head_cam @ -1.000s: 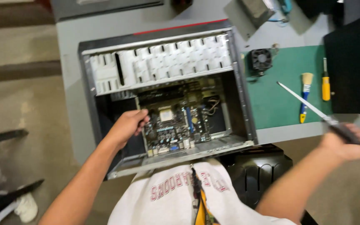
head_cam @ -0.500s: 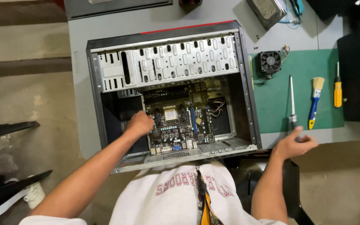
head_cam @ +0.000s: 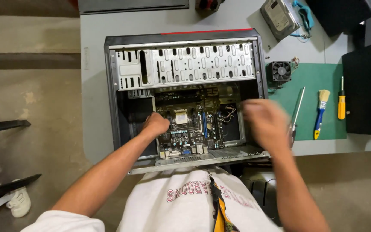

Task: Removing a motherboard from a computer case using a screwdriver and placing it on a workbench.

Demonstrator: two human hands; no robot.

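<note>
Left hand (head_cam: 155, 125) curled low; right hand (head_cam: 266, 122) blurred, empty.

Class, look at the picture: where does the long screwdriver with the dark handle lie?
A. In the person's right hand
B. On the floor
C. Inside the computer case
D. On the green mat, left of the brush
D: the long screwdriver lies on the green mat, left of the brush, with the blurred right hand beside it, not gripping it.

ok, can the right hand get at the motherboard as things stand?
Probably yes. The right hand hovers, blurred, at the open computer case, whose side panel is off; nothing covers the motherboard, and the left hand rests only on its left edge.
</note>
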